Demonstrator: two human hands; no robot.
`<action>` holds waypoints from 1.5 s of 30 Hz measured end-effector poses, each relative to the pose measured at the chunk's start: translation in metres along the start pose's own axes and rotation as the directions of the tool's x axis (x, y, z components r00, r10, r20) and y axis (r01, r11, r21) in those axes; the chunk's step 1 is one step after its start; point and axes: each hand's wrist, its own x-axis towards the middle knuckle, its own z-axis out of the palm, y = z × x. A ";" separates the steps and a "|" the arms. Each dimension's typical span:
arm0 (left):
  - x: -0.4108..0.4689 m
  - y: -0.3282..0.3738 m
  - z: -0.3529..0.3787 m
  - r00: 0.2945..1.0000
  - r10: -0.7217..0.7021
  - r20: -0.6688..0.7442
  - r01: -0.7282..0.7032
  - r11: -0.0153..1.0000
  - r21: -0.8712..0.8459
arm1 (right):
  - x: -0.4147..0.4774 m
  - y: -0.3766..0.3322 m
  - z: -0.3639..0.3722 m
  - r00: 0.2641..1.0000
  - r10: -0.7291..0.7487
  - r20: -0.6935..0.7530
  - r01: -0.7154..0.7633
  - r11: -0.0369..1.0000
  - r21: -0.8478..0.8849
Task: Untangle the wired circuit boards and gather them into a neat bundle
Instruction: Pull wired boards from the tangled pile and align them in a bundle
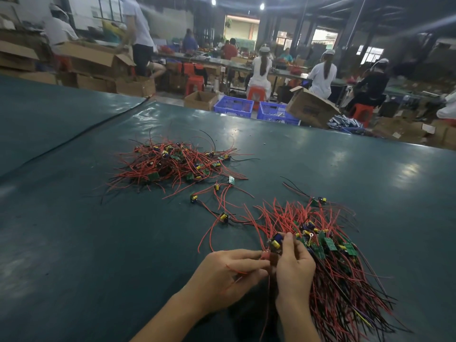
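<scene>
A tangled heap of small green circuit boards with red and black wires [172, 165] lies mid-table. A combed bundle of the same boards [330, 245] lies at the right, wires fanning toward me. My right hand [293, 265] pinches one board with a blue and yellow part [276, 240] at the bundle's left edge. My left hand [227, 272] pinches that board's red wires just beside it. A few loose boards [223, 216] lie between heap and bundle.
The dark green table cover [98, 243] has a seam running from the far left. Beyond the table's far edge stand blue crates [233, 106], cardboard boxes [311, 107], red stools and several seated people at other benches.
</scene>
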 end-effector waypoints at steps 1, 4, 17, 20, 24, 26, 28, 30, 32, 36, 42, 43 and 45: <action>0.001 0.000 0.002 1.000 0.023 -0.014 -0.023 1.000 0.001 | 0.002 0.000 -0.001 1.000 -0.005 -0.007 0.005 1.000 -0.007; 0.002 -0.001 0.006 0.996 0.051 -0.076 -0.053 0.998 -0.023 | 0.005 -0.001 -0.004 0.999 -0.036 -0.018 0.035 0.999 -0.030; 0.013 -0.014 -0.018 0.777 -0.545 -0.315 0.357 0.794 -0.493 | -0.003 -0.016 -0.003 0.978 0.163 0.131 -0.209 0.719 0.662; 0.005 -0.026 -0.022 0.884 -0.296 -0.362 0.401 0.879 0.260 | -0.011 -0.009 0.005 0.965 0.137 0.222 -0.245 0.772 0.586; 0.002 -0.036 -0.022 0.865 -0.455 -0.212 0.499 0.729 0.468 | -0.019 0.000 0.015 0.966 0.051 0.252 -0.167 0.871 0.462; 0.001 -0.039 -0.025 0.862 -0.459 -0.214 0.504 0.730 0.461 | -0.018 0.004 0.016 0.968 0.028 0.251 -0.129 0.908 0.398; 0.001 -0.040 -0.028 0.852 -0.459 -0.253 0.524 0.742 0.419 | -0.014 0.008 0.015 0.969 0.008 0.246 -0.091 0.940 0.329; 0.001 -0.040 -0.029 0.843 -0.459 -0.280 0.538 0.727 0.427 | -0.012 0.010 0.013 0.970 -0.045 0.239 -0.018 0.967 0.255; 0.001 -0.040 -0.031 0.837 -0.462 -0.293 0.548 0.710 0.443 | -0.013 0.011 0.011 0.958 -0.132 0.256 0.094 0.983 0.155; 0.001 -0.042 -0.037 0.811 -0.516 -0.278 0.585 0.694 0.419 | -0.017 0.016 0.014 0.920 -0.149 0.362 0.151 0.988 0.021; 0.004 -0.035 -0.050 0.734 -0.603 -0.312 0.664 0.543 0.514 | -0.013 0.031 0.018 0.895 -0.077 0.440 0.161 0.974 -0.158; 0.004 -0.035 -0.052 0.719 -0.621 -0.311 0.684 0.555 0.472 | -0.012 0.033 0.018 0.899 -0.070 0.432 0.165 0.969 -0.186; 0.005 -0.034 -0.051 0.700 -0.642 -0.312 0.714 0.619 0.329 | -0.010 0.035 0.017 0.904 -0.072 0.422 0.179 0.959 -0.222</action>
